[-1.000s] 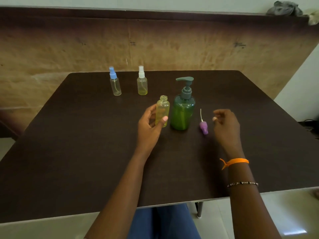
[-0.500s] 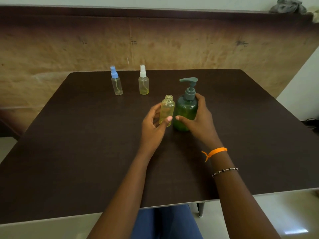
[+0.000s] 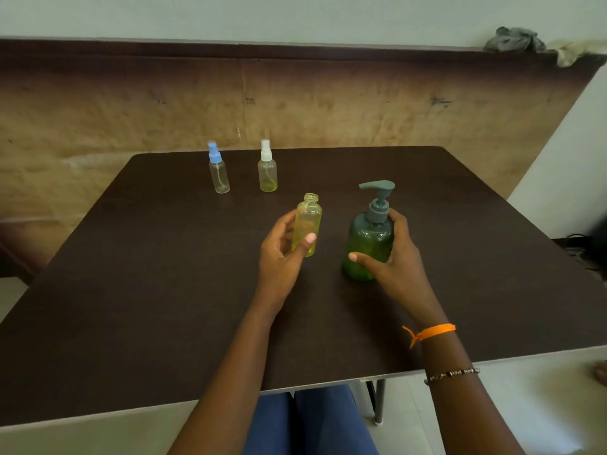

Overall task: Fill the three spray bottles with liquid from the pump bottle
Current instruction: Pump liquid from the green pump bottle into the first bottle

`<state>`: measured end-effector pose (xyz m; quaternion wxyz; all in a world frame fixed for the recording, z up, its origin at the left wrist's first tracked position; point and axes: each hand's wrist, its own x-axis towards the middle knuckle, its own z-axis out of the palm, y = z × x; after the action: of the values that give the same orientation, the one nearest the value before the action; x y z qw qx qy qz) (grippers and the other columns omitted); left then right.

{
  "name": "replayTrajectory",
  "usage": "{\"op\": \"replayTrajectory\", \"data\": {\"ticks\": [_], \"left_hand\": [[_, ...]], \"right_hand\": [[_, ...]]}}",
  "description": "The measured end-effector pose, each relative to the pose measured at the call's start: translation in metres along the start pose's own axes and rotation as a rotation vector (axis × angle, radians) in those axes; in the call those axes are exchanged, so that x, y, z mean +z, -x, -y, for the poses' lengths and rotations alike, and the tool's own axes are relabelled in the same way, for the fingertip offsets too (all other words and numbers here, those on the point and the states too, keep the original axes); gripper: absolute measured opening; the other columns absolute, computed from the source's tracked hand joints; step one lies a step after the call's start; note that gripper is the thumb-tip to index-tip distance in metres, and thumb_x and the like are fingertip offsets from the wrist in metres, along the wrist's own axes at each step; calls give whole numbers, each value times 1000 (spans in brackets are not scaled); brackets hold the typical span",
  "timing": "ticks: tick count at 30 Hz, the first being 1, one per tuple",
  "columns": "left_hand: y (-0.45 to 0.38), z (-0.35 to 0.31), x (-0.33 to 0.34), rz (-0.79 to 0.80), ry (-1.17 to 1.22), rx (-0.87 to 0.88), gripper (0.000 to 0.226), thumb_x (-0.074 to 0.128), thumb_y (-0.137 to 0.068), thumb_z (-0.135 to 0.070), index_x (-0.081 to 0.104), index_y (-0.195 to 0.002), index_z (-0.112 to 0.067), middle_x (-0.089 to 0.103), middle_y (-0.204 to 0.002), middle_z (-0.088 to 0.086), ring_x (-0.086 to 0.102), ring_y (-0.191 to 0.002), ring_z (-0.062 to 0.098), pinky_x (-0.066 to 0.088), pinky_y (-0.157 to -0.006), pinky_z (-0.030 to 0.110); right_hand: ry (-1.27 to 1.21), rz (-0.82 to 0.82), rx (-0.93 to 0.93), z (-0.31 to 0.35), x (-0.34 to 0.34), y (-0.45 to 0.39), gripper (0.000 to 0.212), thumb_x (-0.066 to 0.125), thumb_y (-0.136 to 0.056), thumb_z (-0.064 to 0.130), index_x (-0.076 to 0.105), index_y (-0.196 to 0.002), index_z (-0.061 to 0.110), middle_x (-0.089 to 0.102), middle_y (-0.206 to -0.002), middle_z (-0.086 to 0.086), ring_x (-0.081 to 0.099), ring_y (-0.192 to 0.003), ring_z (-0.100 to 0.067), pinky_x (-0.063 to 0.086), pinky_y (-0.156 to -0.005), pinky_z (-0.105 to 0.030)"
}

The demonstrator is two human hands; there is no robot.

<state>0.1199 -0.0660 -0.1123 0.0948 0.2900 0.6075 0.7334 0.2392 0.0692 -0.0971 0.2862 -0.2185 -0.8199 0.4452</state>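
Observation:
My left hand (image 3: 282,257) holds an uncapped yellowish spray bottle (image 3: 308,221) upright at the table's middle, thumb on its front. To its right my right hand (image 3: 394,257) wraps around the green pump bottle (image 3: 369,244) with its grey pump head (image 3: 377,192), nozzle pointing left. The two bottles stand apart by a small gap. At the back of the table stand a clear bottle with a blue spray cap (image 3: 218,169) and a yellowish one with a white spray cap (image 3: 267,167). The purple spray cap is hidden from view.
The dark brown table (image 3: 164,290) has its front edge close to my blue-trousered legs (image 3: 308,421). A worn brown board (image 3: 328,100) rises behind the table, with cloths (image 3: 512,41) on its top right. White floor lies to the right.
My right hand went from beside the purple cap to the pump bottle, gripped it and shifted it rightward, away from the uncapped bottle. The purple cap is now out of sight.

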Motion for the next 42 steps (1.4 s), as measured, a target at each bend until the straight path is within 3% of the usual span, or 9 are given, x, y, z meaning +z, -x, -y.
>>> {"op": "replayTrajectory", "data": {"ticks": [4, 9, 15, 23, 27, 30, 32, 36, 42], "left_hand": [[4, -4, 2, 49, 24, 5, 37, 66, -85, -14, 54, -117, -29, 65, -111, -13, 61, -102, 0, 50, -82, 19], [6, -14, 10, 109, 18, 16, 40, 67, -83, -22, 55, -120, -33, 62, -122, -10, 58, -112, 6, 50, -85, 23], [-1, -33, 16, 131, 47, 4, 38, 62, -86, -7, 55, -120, -25, 62, -119, -7, 59, -104, -3, 48, -77, 16], [-2, -45, 16, 153, 25, 20, 39, 63, -86, -8, 56, -117, -31, 63, -117, -11, 59, -105, -1, 50, -77, 18], [-3, -45, 16, 115, -13, -3, 41, 67, -84, -11, 55, -121, -24, 62, -117, -11, 58, -107, -1, 50, -86, 23], [-2, -46, 17, 84, -18, -12, 37, 68, -83, -11, 56, -115, -27, 63, -112, -12, 59, -102, -2, 48, -81, 17], [-1, -48, 16, 71, -6, -20, 35, 67, -83, -11, 57, -111, -30, 63, -109, -12, 59, -101, -1, 48, -76, 14], [1, -51, 13, 37, 29, -18, 33, 68, -83, -12, 58, -109, -30, 65, -108, -8, 61, -102, 7, 51, -75, 20], [-1, -52, 13, 6, -9, -35, 32, 71, -79, -13, 60, -107, -24, 66, -108, -3, 63, -97, 8, 53, -80, 27]], "right_hand": [[-164, 47, -22, 7, -5, 0, 94, 80, -70, 35, 23, -144, 19, 42, -135, 13, 42, -125, -2, 36, -103, -20], [-379, -259, -45, 41, -16, -26, 14, 46, -100, 24, 55, -109, 16, 58, -100, 5, 56, -89, -3, 46, -78, -16], [-390, -118, 60, 54, -3, -69, 37, 45, -99, 19, 61, -67, 10, 63, -71, -8, 58, -65, -18, 46, -67, -28], [-449, -160, 34, 41, 12, -48, 60, 39, -86, 53, 59, -43, 16, 61, -53, -8, 56, -63, -29, 47, -74, -47], [-401, -191, 45, 40, 14, -47, 57, 38, -86, 53, 61, -47, 17, 62, -57, -7, 57, -64, -27, 47, -71, -43], [-311, -414, -105, 45, 10, -42, 29, 48, -95, 23, 64, -76, 8, 64, -77, -11, 56, -70, -14, 44, -63, -27], [-80, -613, -335, 49, 6, -37, 13, 53, -91, 2, 65, -90, 3, 62, -92, -13, 57, -81, -12, 44, -71, -17], [246, -620, -630, 39, 11, -25, 29, 46, -83, -12, 67, -103, -5, 61, -101, -18, 56, -96, -25, 46, -93, -35], [507, -541, -611, 31, 18, -13, 44, 38, -81, -6, 55, -122, -8, 55, -119, -21, 47, -120, -30, 24, -116, -40]]}}
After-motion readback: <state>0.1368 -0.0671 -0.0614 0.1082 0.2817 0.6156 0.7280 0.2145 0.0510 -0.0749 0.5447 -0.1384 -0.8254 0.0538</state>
